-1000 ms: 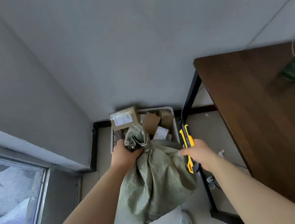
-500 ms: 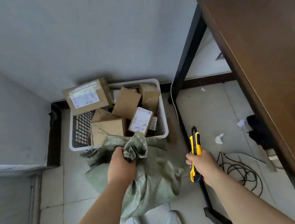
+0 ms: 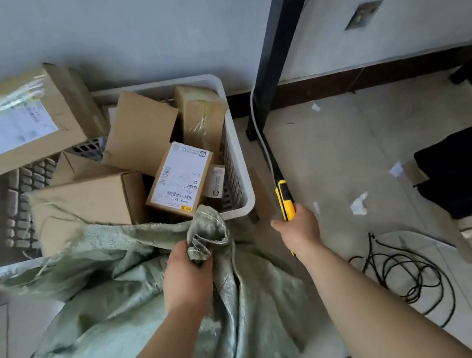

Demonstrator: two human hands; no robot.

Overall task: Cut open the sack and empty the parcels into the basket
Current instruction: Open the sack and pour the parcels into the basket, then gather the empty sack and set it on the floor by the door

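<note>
Left hand: we see the left hand closed tight around the bunched neck of the sack, knuckles toward us.
Right hand: the right hand is wrapped around the handle of a yellow and black utility knife, its tip pointing away from us; we cannot tell whether a blade is extended.
Sack: the green woven sack lies slack on the floor tiles, directly in front of the basket. Its gathered end rises just beside the basket's near rim, and a frayed open edge drapes over that rim at the left.
Basket: we find the white plastic basket standing on the floor against the grey wall, its perforated sides visible on the left and right.
Parcels: several brown cardboard parcels lie jumbled inside the basket. One with a white barcode label leans near the right wall; a larger labelled box rests tilted across the far left corner, overhanging the rim.
Table leg: a black table leg slants up to the right of the basket, with a pale cable running along it.
Floor: a coiled black cable and scraps of white paper lie on the tiles to the right of our right arm.
</note>
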